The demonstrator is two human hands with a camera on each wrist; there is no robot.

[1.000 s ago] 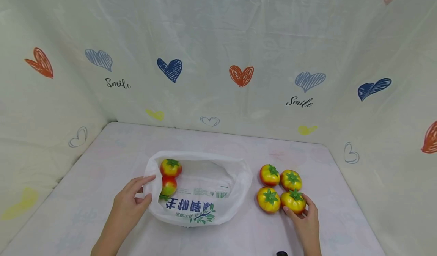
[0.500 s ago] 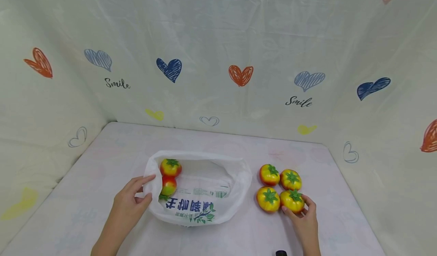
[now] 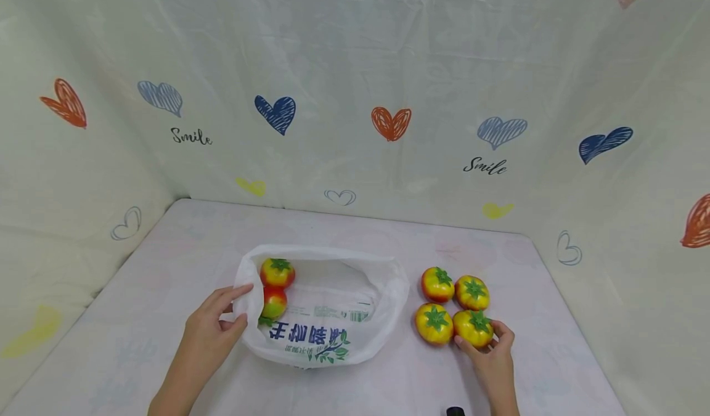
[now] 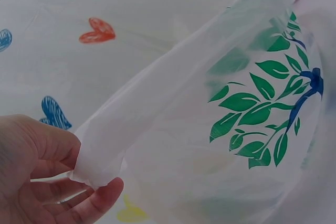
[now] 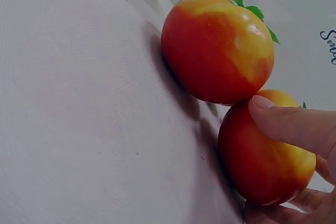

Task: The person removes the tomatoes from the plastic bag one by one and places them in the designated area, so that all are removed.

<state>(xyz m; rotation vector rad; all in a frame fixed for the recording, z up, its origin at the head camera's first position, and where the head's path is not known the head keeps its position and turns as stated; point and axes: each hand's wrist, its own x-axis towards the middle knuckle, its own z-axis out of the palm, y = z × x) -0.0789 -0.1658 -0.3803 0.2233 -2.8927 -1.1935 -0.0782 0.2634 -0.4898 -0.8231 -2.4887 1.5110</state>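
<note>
My left hand (image 3: 213, 326) pinches the left rim of a white plastic bag (image 3: 383, 336) that stands with its mouth spread. In the left wrist view, the bag (image 4: 173, 145) shows green printed leaves, and thumb and fingers hold its folded edge. Inside, against the left wall, lie two red-and-yellow tomatoes, one behind (image 3: 277, 273) and one in front (image 3: 274, 302). Right of the bag, my right hand (image 3: 492, 357) grips the nearest right tomato (image 3: 473, 328) with thumb and fingers at its sides. That tomato (image 5: 268, 156) touches its neighbour (image 5: 215, 51) in the right wrist view.
Three more tomatoes sit close by on the table: front left (image 3: 434, 324), back left (image 3: 437, 284) and back right (image 3: 473, 293). A small black object (image 3: 455, 411) shows at the bottom edge. A heart-printed curtain (image 3: 333, 157) closes off the table's (image 3: 211, 231) back and sides.
My right hand and the tomato it grips have shifted slightly left, toward the front-left tomato. My left hand and the bag have stayed in place.
</note>
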